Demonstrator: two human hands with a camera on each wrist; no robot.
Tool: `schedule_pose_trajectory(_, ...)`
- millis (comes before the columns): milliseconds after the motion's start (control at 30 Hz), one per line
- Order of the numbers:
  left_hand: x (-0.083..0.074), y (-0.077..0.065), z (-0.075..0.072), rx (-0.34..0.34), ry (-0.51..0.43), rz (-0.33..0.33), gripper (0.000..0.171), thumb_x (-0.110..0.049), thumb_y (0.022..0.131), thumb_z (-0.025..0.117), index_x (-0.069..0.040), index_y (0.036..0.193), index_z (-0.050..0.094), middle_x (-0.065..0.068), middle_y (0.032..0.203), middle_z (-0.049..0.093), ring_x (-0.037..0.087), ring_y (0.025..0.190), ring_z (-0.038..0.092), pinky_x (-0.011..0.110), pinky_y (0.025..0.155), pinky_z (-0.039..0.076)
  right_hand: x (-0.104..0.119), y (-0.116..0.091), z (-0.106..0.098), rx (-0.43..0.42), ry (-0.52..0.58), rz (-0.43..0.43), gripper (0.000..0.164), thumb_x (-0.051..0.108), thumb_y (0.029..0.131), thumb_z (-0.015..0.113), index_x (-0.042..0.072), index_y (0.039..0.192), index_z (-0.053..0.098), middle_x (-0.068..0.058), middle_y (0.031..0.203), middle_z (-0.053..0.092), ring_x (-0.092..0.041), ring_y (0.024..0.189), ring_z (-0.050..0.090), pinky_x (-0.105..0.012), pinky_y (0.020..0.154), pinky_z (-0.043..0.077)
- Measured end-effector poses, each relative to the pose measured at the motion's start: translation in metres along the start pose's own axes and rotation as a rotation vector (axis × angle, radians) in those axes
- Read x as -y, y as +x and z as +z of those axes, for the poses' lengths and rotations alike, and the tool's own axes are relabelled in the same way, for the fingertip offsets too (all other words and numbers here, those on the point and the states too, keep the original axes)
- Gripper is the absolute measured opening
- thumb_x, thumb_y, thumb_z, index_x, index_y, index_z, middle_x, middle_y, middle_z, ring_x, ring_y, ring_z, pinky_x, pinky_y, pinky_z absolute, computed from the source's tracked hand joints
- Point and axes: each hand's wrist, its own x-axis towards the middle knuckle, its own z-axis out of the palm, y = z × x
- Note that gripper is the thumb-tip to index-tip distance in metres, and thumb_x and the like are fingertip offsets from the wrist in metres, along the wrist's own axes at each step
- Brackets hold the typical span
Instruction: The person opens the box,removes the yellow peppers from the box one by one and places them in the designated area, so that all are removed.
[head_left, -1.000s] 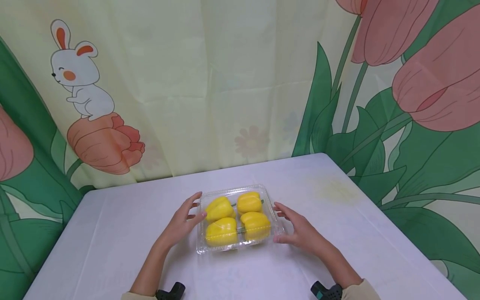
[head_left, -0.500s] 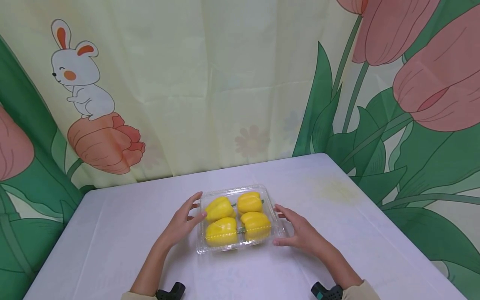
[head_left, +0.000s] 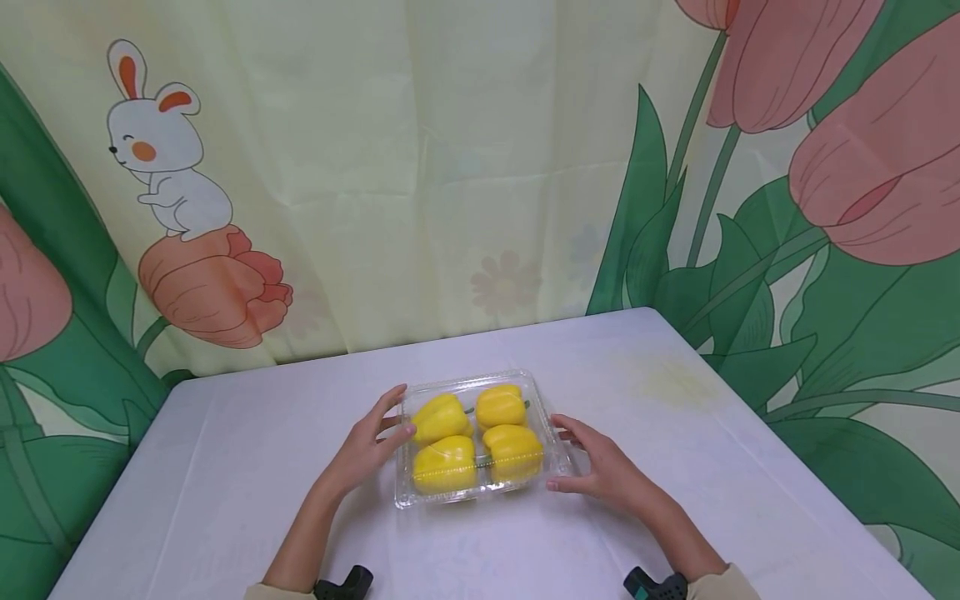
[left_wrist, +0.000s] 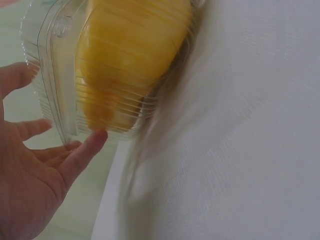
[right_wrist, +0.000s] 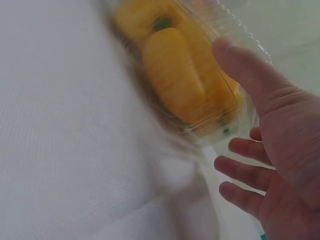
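A clear plastic clamshell box (head_left: 424, 389) with several yellow bell peppers (head_left: 445, 465) inside lies on the table, its lid down over them. My left hand (head_left: 366, 446) is at the box's left side, thumb and fingers spread, with fingertips touching the rim. In the left wrist view, that hand (left_wrist: 30, 180) has its fingertips against the ribbed plastic wall. My right hand (head_left: 606, 462) is at the right side, fingers loosely extended around the corner. The right wrist view shows its thumb by the lid and the other fingers apart from the box.
A white cloth covers the table (head_left: 247, 475), with a faint yellowish stain (head_left: 678, 379) toward the back right. Behind it hangs a curtain (head_left: 480, 167) printed with a rabbit and tulips. Dark wrist devices sit on both forearms.
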Motion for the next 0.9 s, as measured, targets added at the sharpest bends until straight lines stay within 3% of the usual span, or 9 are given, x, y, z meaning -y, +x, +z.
schedule_pose_trajectory(200, 0.0001, -0.0011, -0.0012, 0.018, -0.066, -0.007, 0.067, -0.036, 0.094, 0.060, -0.029, 0.151, 0.027, 0.010, 0.155, 0.034, 0.037, 0.133, 0.048, 0.055, 0.103, 0.046, -0.0047, 0.0017, 0.0015, 0.025, 0.049, -0.039, 0.089, 0.034, 0.074, 0.083, 0.017, 0.146, 0.034, -0.010, 0.147, 0.046, -0.033, 0.129, 0.051, -0.049, 0.105, 0.046)
schedule_pose_trajectory(400, -0.0001, -0.0014, -0.0014, 0.028, -0.077, -0.023, 0.065, -0.037, 0.093, 0.061, -0.035, 0.149, 0.028, 0.011, 0.155, 0.035, 0.037, 0.134, 0.047, 0.058, 0.104, 0.044, -0.0075, 0.0024, 0.0023, 0.056, 0.154, -0.044, 0.087, 0.031, 0.076, 0.082, 0.019, 0.145, 0.032, -0.010, 0.148, 0.044, -0.036, 0.132, 0.048, -0.051, 0.107, 0.044)
schedule_pose_trajectory(900, 0.0019, -0.0017, -0.0014, 0.030, -0.141, -0.032, 0.068, -0.037, 0.092, 0.063, -0.028, 0.150, 0.028, 0.016, 0.151, 0.039, 0.038, 0.136, 0.044, 0.053, 0.104, 0.046, -0.0056, 0.0031, 0.0085, 0.057, 0.334, -0.026, 0.069, 0.021, 0.079, 0.079, 0.012, 0.133, 0.038, -0.011, 0.152, 0.041, -0.037, 0.141, 0.036, -0.056, 0.113, 0.033)
